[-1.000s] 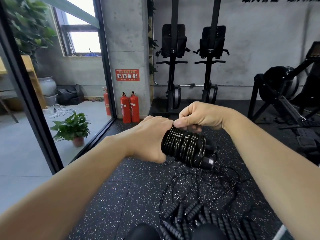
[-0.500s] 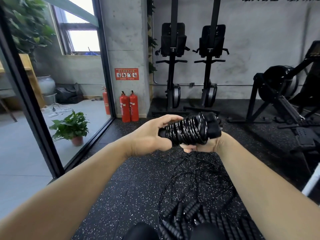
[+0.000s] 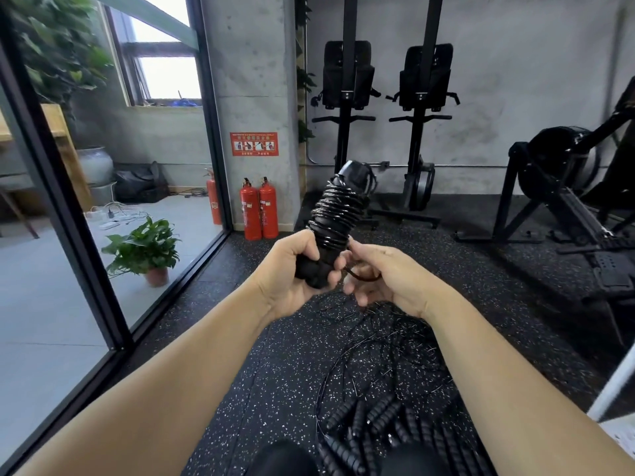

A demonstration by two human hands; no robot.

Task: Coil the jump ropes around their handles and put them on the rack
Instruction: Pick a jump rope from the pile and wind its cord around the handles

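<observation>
Now, left hand (image 3: 295, 269): is gripping the lower end of the bundle (image 3: 338, 214), with fingers and thumb wrapping round the handles and holding it tilted up and away.
Right hand (image 3: 388, 280): is sitting just beside the left, its fingers curling in and pinching a short tail (image 3: 364, 277) of rope that is looping out from the bundle's base.
Bundle: is being held up between the two hands, above the floor (image 3: 275, 372). Rope is running round the paired handles in close turns almost to the top cap, where a few strands are bulging loose.
Tail: is showing as only a small loop left unwound, so this wrap is looking all but finished. Securing that end is probably all that is remaining on this rope.
Cords (image 3: 388, 355): are lying below the hands in a thin black tangle on the floor, not coiled at all.
Grips (image 3: 371, 420): are lying in a heap of several ribbed handles near the person's knees. They are seemingly belonging to that tangle.
Rack: is not showing anywhere I can pick out. A white bar (image 3: 615, 386) is cutting across the lower right edge, but I cannot tell what it is.
Progress: is looking early. One rope is nearing completion but not yet racked, and several more are waiting on the floor.
</observation>
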